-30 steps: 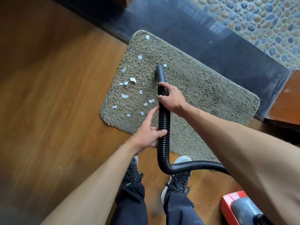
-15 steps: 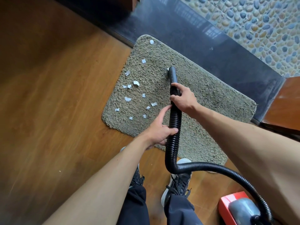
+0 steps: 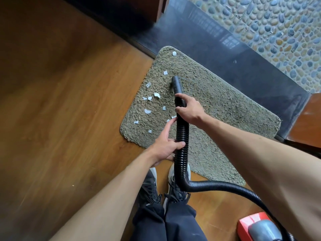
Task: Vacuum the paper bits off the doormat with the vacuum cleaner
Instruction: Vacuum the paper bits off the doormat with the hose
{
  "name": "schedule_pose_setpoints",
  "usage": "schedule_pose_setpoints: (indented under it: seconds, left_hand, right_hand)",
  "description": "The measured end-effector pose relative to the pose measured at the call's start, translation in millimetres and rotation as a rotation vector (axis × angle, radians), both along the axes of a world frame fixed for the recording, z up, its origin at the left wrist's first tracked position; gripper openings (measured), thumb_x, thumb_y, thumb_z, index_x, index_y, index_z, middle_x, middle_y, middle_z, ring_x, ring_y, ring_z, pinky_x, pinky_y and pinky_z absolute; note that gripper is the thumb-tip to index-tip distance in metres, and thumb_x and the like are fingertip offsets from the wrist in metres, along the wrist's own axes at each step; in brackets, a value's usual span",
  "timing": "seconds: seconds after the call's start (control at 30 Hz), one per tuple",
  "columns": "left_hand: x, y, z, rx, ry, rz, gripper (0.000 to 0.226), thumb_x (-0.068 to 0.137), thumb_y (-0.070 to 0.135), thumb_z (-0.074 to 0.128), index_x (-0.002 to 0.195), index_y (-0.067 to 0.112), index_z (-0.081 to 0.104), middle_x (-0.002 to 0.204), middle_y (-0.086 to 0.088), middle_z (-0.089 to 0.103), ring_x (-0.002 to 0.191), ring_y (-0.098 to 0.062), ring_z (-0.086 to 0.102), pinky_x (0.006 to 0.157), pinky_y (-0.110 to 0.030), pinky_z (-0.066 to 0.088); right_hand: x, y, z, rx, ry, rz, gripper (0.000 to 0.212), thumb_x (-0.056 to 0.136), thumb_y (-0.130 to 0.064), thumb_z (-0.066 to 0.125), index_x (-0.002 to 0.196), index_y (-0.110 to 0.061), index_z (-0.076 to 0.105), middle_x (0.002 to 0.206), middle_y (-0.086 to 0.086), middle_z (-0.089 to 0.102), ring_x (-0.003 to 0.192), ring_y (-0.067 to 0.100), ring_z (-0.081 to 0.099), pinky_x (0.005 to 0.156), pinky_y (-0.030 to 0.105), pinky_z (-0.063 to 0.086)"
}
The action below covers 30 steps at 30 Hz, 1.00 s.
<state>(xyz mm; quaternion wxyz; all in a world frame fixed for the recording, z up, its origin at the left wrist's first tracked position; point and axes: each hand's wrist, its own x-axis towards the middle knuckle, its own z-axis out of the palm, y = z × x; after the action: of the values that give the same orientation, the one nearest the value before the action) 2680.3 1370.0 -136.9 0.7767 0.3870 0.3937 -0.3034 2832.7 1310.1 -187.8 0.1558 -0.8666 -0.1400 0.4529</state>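
In the middle of the frame, a shaggy grey-green doormat (image 3: 225, 108) is lying at an angle on the wooden floor (image 3: 69, 110), its far edge running along a dark polished stone strip (image 3: 243, 66), with pebble paving (image 3: 278, 23) filling the upper right corner. White paper bits (image 3: 157, 95) are lying scattered over the mat's left part, from one near its upper corner down towards its lower left edge.

The right hand (image 3: 191, 112) is gripping the black ribbed vacuum hose (image 3: 181, 136) near its upper end, fingers wrapped round it just below the smooth nozzle (image 3: 176, 83). The nozzle's tip is pointing down at the pile just right of the scattered bits; whether it is touching the pile cannot be told.

Lower on the hose, the left hand (image 3: 165, 146) is holding it with the thumb laid across the ribs and the lower fingers tucked behind, while the index finger is stretching up alongside the hose.

Below the hands, the hose is bending right and running to the red and grey vacuum cleaner (image 3: 257, 226) in the lower right corner. The person's dark shoes (image 3: 149, 186) are standing at the mat's near edge.
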Motion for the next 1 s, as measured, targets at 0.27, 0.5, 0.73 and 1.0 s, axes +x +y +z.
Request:
schedule_pose_setpoints:
  seconds: [0.27, 0.5, 0.73, 1.0]
  left_hand:
    - [-8.6, 15.7, -0.8, 0.018, 0.02, 0.051, 0.085, 0.093, -0.003, 0.059, 0.146, 0.054, 0.022, 0.108, -0.022, 0.069, 0.097, -0.033, 0.071, 0.079, -0.054, 0.059]
    - [-9.1, 20.4, -4.3, 0.032, 0.027, 0.068, 0.092, 0.088, 0.0, 0.069, 0.145, 0.055, 0.022, 0.107, -0.022, 0.071, 0.097, -0.036, 0.072, 0.083, -0.061, 0.056]
    - [-7.8, 13.6, -10.0, 0.08, 0.048, 0.069, 0.087, 0.092, -0.003, 0.062, 0.142, 0.057, 0.025, 0.105, -0.025, 0.071, 0.094, -0.038, 0.072, 0.078, -0.062, 0.057]
    - [-12.9, 9.3, -11.9, 0.106, 0.062, 0.13, 0.083, 0.092, -0.006, 0.06, 0.137, 0.058, 0.034, 0.101, -0.026, 0.07, 0.095, -0.041, 0.071, 0.081, -0.066, 0.054]
  right_hand:
    - [-3.2, 25.4, -1.7, 0.02, 0.001, 0.117, 0.061, 0.086, -0.022, 0.057, 0.145, -0.028, 0.042, 0.127, 0.012, 0.06, 0.101, 0.026, 0.064, 0.091, 0.044, 0.054]
    - [-0.9, 31.8, -6.1, 0.037, 0.024, 0.153, 0.064, 0.086, -0.022, 0.058, 0.147, -0.026, 0.039, 0.129, 0.013, 0.058, 0.097, 0.024, 0.065, 0.088, 0.043, 0.057]
    - [5.5, 26.1, -10.6, 0.111, 0.083, 0.122, 0.063, 0.084, -0.03, 0.068, 0.142, -0.028, 0.043, 0.128, 0.01, 0.06, 0.107, 0.024, 0.062, 0.094, 0.044, 0.053]
    - [12.0, 17.0, -7.4, 0.227, 0.502, -0.268, 0.06, 0.092, -0.002, 0.056, 0.145, -0.02, 0.035, 0.116, 0.019, 0.058, 0.088, 0.023, 0.068, 0.057, 0.029, 0.058]
